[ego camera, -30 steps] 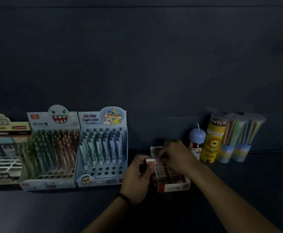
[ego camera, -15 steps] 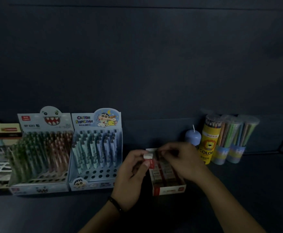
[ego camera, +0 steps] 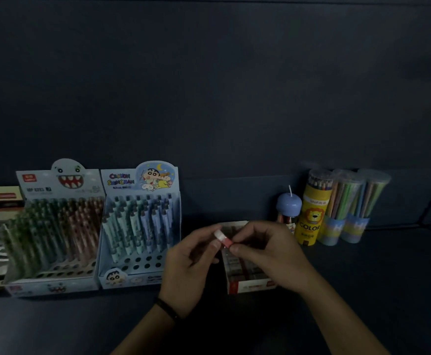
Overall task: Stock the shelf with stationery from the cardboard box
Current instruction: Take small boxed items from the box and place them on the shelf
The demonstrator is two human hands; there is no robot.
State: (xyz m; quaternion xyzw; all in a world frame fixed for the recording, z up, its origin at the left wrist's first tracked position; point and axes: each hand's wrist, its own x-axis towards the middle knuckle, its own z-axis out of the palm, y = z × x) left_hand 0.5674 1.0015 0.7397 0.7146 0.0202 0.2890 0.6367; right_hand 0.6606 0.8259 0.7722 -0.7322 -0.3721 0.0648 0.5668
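Above the open eraser box [ego camera: 250, 288] on the shelf [ego camera: 363, 278], between pen displays [ego camera: 140, 226] and pencil tubes [ego camera: 311, 211] already in place, the left hand [ego camera: 187, 267] and right hand [ego camera: 268, 257] pinch one eraser [ego camera: 223, 239] between their fingers [ego camera: 250, 231], so stocking looks well along but unfinished.

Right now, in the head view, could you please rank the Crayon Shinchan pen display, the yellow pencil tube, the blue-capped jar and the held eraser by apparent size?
1. Crayon Shinchan pen display
2. yellow pencil tube
3. blue-capped jar
4. eraser, smallest though nearest, pinched by left hand and right hand
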